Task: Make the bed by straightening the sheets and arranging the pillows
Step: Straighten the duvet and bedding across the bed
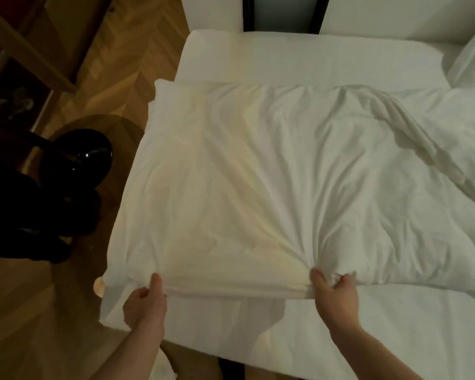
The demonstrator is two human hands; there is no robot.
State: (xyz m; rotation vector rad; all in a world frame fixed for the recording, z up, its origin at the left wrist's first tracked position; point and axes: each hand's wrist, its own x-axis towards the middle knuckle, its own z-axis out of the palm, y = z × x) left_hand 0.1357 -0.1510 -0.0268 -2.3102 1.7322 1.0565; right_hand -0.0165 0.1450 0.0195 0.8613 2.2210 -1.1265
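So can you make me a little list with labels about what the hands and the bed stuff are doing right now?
left hand: grips the near edge of the duvet
right hand: pinches a bunched bit of the same edge
duvet: white, wrinkled, lying on the mattress, creases fanning out from the right hand
pillow: at the far right corner, partly out of view
floor: wooden, left of the bed
bed state: not yet smooth
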